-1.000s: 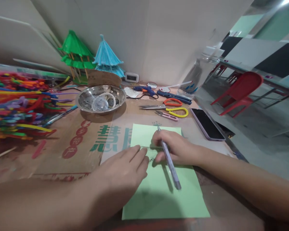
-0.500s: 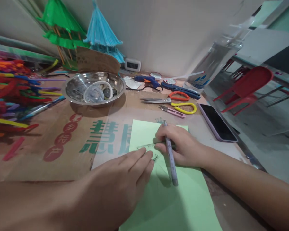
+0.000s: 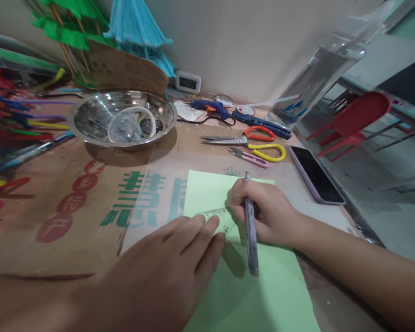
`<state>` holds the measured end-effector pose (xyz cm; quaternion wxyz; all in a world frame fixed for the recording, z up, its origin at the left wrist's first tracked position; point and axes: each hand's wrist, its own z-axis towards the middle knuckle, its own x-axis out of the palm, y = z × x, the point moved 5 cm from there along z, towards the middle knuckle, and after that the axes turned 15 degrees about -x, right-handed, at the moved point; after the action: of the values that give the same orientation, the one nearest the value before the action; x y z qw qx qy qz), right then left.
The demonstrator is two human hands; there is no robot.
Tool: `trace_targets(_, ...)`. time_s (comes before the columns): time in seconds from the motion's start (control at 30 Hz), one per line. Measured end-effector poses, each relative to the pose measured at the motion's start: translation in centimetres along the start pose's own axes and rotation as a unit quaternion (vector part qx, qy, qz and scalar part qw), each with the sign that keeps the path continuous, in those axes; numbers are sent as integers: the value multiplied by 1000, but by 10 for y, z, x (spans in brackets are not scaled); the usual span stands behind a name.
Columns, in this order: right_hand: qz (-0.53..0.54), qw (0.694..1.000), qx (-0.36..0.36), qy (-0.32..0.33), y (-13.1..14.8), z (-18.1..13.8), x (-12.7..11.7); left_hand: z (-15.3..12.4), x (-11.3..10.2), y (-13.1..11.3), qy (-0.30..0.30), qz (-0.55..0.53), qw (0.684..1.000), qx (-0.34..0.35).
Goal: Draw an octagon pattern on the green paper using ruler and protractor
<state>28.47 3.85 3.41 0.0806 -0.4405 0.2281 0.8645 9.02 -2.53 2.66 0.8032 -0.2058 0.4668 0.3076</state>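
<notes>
A sheet of light green paper lies on the work surface under both my hands. My left hand rests flat on it, fingers stretched out and pressing on a clear plastic triangle ruler. Much of the ruler is covered by the fingers. My right hand grips a grey-purple pen in a writing hold beside the ruler's far edge. The pen's back end leans toward me; its writing tip is hidden behind the fingers.
Beyond the paper lie scissors, pink thread snips, a phone and a blue glue gun. A metal bowl stands left, near pipe cleaners. A clear bottle stands back right.
The view has shifted a little, so the bowl and cardboard print sit farther left. My right hand and the pen are slightly farther right in view; the left hand still presses the ruler.
</notes>
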Motion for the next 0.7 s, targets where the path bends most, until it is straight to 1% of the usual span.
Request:
trace_targets(0.1, -31, 998, 35, -29, -10, -1, -2, 0, -1, -1, 6, 5, 1000, 12)
trace_targets(0.17, -58, 996, 58, -13, -14, -3, -1, 0, -2, -1, 11, 11, 1000, 15)
trace_targets(0.27, -82, 995, 56, 23, -14, -3, 2, 0, -3, 0, 18, 20, 1000, 12)
trace_targets(0.37, -94, 993, 68, 29, -14, -3, 0, 3, -1, 3, 23, 2, 1000, 9)
trace_targets(0.47, -83, 987, 139, 19, -24, -3, -5, 5, 5, 7, 28, 1, 1000, 10)
trace_targets(0.53, -61, 981, 186, 12, -30, -3, -7, 4, 9, 10, 23, 24, 999, 18)
trace_targets(0.63, -36, 977, 209, 3, -38, -2, -10, 3, 11, 16, 21, 70, 997, 20)
trace_targets(0.7, -33, 977, 209, -11, -45, 0, -21, 2, 10, 25, 36, 108, 993, 1)
